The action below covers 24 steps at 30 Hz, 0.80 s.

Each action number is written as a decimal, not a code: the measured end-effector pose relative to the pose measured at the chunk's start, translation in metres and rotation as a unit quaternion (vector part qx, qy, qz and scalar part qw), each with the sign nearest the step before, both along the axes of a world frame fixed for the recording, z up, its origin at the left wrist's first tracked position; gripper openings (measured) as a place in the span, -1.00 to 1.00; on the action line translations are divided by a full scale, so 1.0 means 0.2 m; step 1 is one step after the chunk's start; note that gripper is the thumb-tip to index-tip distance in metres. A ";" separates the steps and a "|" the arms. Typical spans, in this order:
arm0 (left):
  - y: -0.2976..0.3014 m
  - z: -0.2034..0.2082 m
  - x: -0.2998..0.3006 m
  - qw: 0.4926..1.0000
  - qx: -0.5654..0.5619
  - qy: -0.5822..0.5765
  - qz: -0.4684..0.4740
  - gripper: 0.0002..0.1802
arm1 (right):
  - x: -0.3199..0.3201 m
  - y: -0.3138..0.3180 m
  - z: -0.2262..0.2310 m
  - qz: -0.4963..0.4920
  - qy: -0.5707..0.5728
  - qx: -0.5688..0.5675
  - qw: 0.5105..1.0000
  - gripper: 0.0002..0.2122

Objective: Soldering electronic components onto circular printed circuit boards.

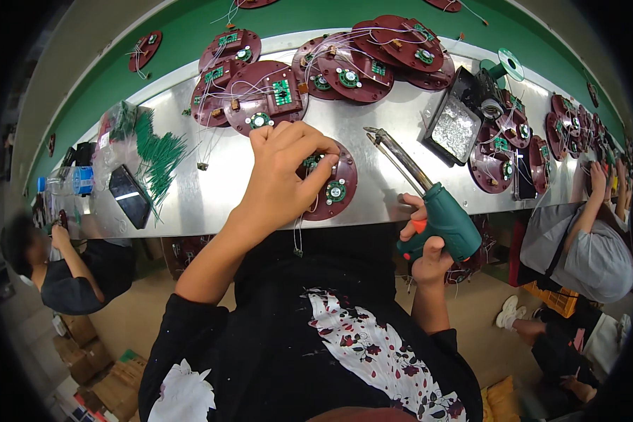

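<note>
My left hand [281, 176] bends over a round maroon disc [344, 172] at the table's front edge. Its thumb and fingers are drawn together above a small green circuit board, which they partly cover; whatever they pinch is too small to tell. A round green and silver part [335, 190] sits on the disc beside my thumb. Thin wires with a small tip [298, 251] dangle over the table edge. In my right hand [431, 266] is a green soldering gun [449, 214] with an orange trigger. Its long metal tip points up and left, apart from the disc.
Stacked maroon discs with wires [352, 70] lie along the back. A black tray of silvery bits [456, 126] and a green spool [503, 67] stand right. Green wires [155, 155], a phone [129, 197] and a bottle [70, 181] lie left. People sit at both sides.
</note>
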State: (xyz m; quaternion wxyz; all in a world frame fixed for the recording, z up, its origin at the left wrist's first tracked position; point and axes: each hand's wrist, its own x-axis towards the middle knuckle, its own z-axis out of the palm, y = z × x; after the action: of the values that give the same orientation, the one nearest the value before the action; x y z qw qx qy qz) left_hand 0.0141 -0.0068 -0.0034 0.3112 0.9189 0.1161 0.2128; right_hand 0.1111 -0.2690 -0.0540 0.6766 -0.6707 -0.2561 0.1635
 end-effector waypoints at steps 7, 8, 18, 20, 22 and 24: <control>-0.03 -0.04 0.01 0.999 -0.014 0.000 0.029 -0.91 | 0.02 0.00 0.04 -0.002 -0.011 0.004 1.000 -0.23; -0.03 -0.05 0.02 0.999 -0.029 0.002 0.019 -0.91 | 0.02 0.00 0.03 -0.002 -0.010 0.004 1.000 -0.23; -0.02 -0.12 0.01 0.997 -0.075 -0.020 -0.002 -0.85 | 0.03 -0.02 0.00 0.005 -0.008 0.027 1.000 -0.27; -0.02 -0.13 0.01 0.997 -0.077 -0.025 0.002 -0.85 | 0.03 -0.02 0.01 0.015 -0.001 0.038 0.999 -0.29; -0.02 -0.13 0.01 0.996 -0.080 -0.036 0.008 -0.85 | 0.03 0.01 0.04 0.033 -0.001 0.029 0.999 -0.28; -0.02 -0.13 0.01 0.996 -0.079 -0.041 0.013 -0.85 | 0.03 0.02 0.05 0.042 0.000 0.024 0.999 -0.27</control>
State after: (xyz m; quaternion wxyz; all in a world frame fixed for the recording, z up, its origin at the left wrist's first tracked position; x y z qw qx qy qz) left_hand 0.0167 -0.0118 -0.0297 0.3849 0.8802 0.1317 0.2443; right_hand 0.1175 -0.2659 -0.0438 0.6851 -0.6426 -0.2886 0.1854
